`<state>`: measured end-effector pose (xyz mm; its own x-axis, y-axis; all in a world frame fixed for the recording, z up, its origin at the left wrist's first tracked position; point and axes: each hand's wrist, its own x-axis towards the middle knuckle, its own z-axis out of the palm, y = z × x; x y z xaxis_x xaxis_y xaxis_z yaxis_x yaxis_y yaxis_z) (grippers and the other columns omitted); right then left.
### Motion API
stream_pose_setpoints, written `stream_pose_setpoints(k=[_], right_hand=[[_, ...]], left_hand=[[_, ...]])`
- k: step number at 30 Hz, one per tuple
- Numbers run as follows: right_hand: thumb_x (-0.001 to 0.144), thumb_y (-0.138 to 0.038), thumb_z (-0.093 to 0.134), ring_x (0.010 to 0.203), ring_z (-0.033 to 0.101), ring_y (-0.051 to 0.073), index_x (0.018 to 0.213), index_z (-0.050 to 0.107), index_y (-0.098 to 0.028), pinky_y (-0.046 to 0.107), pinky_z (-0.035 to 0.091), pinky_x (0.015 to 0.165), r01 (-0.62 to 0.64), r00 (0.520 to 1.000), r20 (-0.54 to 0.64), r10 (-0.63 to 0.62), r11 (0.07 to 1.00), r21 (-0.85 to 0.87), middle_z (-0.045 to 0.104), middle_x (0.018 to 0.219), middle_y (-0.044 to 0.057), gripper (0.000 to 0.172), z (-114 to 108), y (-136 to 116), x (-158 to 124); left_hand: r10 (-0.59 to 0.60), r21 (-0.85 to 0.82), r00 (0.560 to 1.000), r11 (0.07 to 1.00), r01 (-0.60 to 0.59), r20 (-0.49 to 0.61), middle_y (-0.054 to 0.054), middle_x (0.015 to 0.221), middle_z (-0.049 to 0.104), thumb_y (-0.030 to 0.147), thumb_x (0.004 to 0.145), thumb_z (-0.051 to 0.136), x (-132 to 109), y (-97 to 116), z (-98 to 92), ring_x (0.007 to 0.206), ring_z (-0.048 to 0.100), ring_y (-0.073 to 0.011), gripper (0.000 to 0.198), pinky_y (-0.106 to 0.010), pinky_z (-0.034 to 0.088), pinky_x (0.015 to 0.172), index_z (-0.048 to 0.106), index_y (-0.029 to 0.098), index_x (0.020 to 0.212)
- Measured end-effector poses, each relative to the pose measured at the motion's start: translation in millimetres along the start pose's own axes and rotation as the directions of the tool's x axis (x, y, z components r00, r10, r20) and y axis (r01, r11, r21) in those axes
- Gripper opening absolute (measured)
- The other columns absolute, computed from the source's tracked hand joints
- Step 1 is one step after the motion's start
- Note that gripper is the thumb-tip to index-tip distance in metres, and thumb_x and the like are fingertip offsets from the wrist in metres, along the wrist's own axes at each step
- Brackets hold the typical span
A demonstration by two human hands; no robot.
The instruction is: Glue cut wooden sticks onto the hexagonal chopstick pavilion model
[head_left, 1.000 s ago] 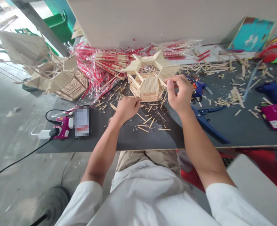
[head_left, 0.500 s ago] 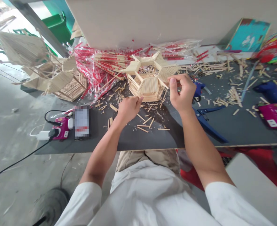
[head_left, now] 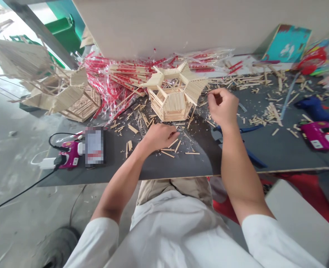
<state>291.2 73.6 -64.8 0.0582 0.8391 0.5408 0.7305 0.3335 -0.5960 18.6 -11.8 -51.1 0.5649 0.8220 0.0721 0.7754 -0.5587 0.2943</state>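
A small hexagonal model of thin wooden sticks [head_left: 176,102], with a flared slatted roof, stands on the dark tabletop [head_left: 178,167]. Just in front of it is my left hand [head_left: 161,137], palm down, over loose short sticks [head_left: 167,153]. Its fingers are bent and slightly apart, with nothing visible in them. To the right of the model, apart from its roof, my right hand [head_left: 224,108] is raised with thumb and fingers curled together. Whatever lies between those fingertips is too small or hidden. Blue-handled cutters [head_left: 253,158] lie partly behind my right forearm.
At left stands a larger stick-built model [head_left: 69,96]. Red-and-clear wrapped sticks [head_left: 105,78] pile up along the back. A phone-like screen [head_left: 95,146] and a magenta power adapter [head_left: 69,154] lie front left. Another magenta adapter [head_left: 322,134] and a blue glue gun [head_left: 312,108] are at right.
My left hand has left the model's front edge and come nearer the loose sticks. My right hand has drawn away from the roof to the right, fingers still curled.
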Motion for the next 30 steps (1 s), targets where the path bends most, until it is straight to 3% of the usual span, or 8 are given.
stream_pose_setpoints(k=[2, 5, 9, 12, 15, 18, 21, 30], right_hand=[[0.099, -0.036, 0.061, 0.071, 0.071, 0.021, 0.102, 0.075, -0.019, 0.037, 0.059, 0.075, -0.019, 0.997, 0.080, 0.019, 1.000, -0.003, 0.077, 0.086, 0.008, 0.022, -0.9, 1.9, 0.6], [0.093, -0.028, 0.064, 0.071, 0.071, 0.021, 0.098, 0.077, -0.019, 0.036, 0.058, 0.077, -0.015, 0.976, 0.216, 0.018, 1.000, -0.019, 0.078, 0.085, 0.007, 0.017, -2.1, 1.1, -0.4], [0.091, -0.029, 0.068, 0.079, 0.073, 0.023, 0.098, 0.079, -0.020, 0.035, 0.056, 0.082, 0.015, 0.910, 0.414, 0.014, 0.998, -0.066, 0.080, 0.088, 0.006, 0.016, 1.0, -0.9, -3.5], [0.086, -0.026, 0.073, 0.082, 0.074, 0.023, 0.099, 0.079, -0.020, 0.033, 0.054, 0.081, 0.037, 0.847, 0.531, 0.024, 0.994, -0.105, 0.081, 0.090, 0.005, 0.016, 8.3, -2.1, -6.3], [0.084, -0.029, 0.075, 0.083, 0.074, 0.023, 0.097, 0.078, -0.019, 0.032, 0.053, 0.078, 0.034, 0.814, 0.579, 0.033, 0.994, -0.105, 0.081, 0.091, 0.006, 0.016, 16.2, -5.9, -9.3], [0.087, -0.029, 0.075, 0.083, 0.073, 0.022, 0.094, 0.078, -0.019, 0.031, 0.051, 0.076, 0.038, 0.805, 0.592, 0.034, 0.993, -0.109, 0.081, 0.090, 0.006, 0.013, 20.5, -10.2, -11.7], [0.085, -0.023, 0.074, 0.080, 0.072, 0.021, 0.092, 0.077, -0.019, 0.030, 0.050, 0.076, 0.032, 0.798, 0.602, 0.041, 0.993, -0.110, 0.080, 0.089, 0.005, 0.008, 21.5, -12.1, -12.5], [0.085, -0.023, 0.072, 0.082, 0.073, 0.022, 0.093, 0.081, -0.018, 0.030, 0.050, 0.076, -0.032, 0.786, 0.600, 0.149, 0.979, -0.201, 0.081, 0.089, 0.006, 0.013, 28.2, -15.1, -13.9]], left_hand=[[-0.092, -0.061, 0.995, 0.994, 0.089, -0.049, -0.004, 0.079, 0.076, 0.050, 0.103, 0.057, 1.1, -5.5, 1.1, 0.075, 0.072, -0.0246, 0.032, -0.031, 0.035, 0.064, 0.069, 0.023, 0.092], [-0.260, -0.117, 0.961, 0.962, 0.248, -0.097, -0.003, 0.075, 0.075, 0.064, 0.095, 0.066, 3.6, -11.8, 3.0, 0.073, 0.071, -0.0256, 0.041, -0.031, 0.033, 0.062, 0.064, 0.023, 0.094], [-0.378, -0.139, 0.912, 0.923, 0.358, -0.161, -0.005, 0.074, 0.073, 0.070, 0.102, 0.050, 5.9, -12.2, 4.6, 0.068, 0.069, -0.0239, 0.050, -0.031, 0.030, 0.059, 0.062, 0.022, 0.094], [-0.378, -0.188, 0.909, 0.919, 0.347, -0.172, -0.005, 0.072, 0.072, 0.065, 0.107, 0.042, 6.0, -10.0, 4.1, 0.067, 0.068, -0.0226, 0.048, -0.030, 0.032, 0.060, 0.062, 0.021, 0.111], [-0.359, -0.240, 0.914, 0.919, 0.311, -0.191, -0.007, 0.082, 0.076, 0.054, 0.111, 0.036, 5.5, -7.6, 3.0, 0.076, 0.072, -0.0229, 0.044, -0.030, 0.039, 0.065, 0.059, 0.019, 0.124], [-0.323, -0.303, 0.915, 0.921, 0.244, -0.243, -0.008, 0.095, 0.078, 0.045, 0.114, 0.027, 4.7, -6.1, 2.0, 0.086, 0.073, -0.0225, 0.042, -0.031, 0.045, 0.073, 0.059, 0.019, 0.126], [-0.265, -0.330, 0.928, 0.928, 0.172, -0.261, -0.006, 0.093, 0.077, 0.040, 0.114, 0.027, 4.0, -5.9, 1.9, 0.088, 0.072, -0.0213, 0.039, -0.031, 0.046, 0.076, 0.061, 0.021, 0.121], [-0.171, -0.225, 0.970, 0.966, 0.131, -0.170, -0.009, 0.102, 0.078, 0.034, 0.112, 0.036, 4.2, -4.6, 6.8, 0.086, 0.074, -0.0244, 0.033, -0.034, 0.047, 0.075, 0.065, 0.020, 0.118]])
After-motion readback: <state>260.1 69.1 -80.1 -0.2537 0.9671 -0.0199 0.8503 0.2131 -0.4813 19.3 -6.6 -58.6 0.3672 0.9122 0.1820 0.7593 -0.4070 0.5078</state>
